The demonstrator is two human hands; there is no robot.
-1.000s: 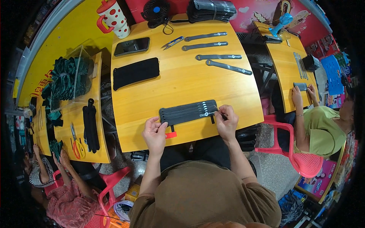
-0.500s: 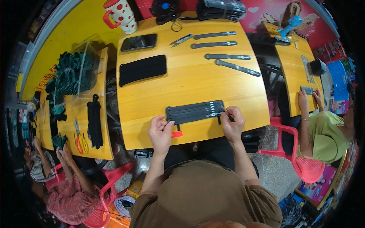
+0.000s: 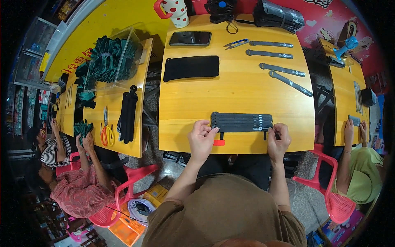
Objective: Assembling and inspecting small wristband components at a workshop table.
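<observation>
A fanned row of dark grey cable-tie straps lies flat near the front edge of the yellow table. The straps overlap, with rounded ends at the left and white print marks toward the right. My left hand pinches the left end, thumb on the lowest strap. At the right end, the thumb and fingers of my right hand close on the lowest strap's tip. Two narrow black strips stick out below the row, the left one beside a red tab.
Several single straps lie at the far right, beside blue-handled snips. A phone, a black fabric stack, a spotted mug, a small fan and a strap bundle are farther back. Other people sit at tables on both sides.
The whole view has swung, so the table and everything on it appear farther right. Both hands stay at the two ends of the strap row, with little visible movement against the table.
</observation>
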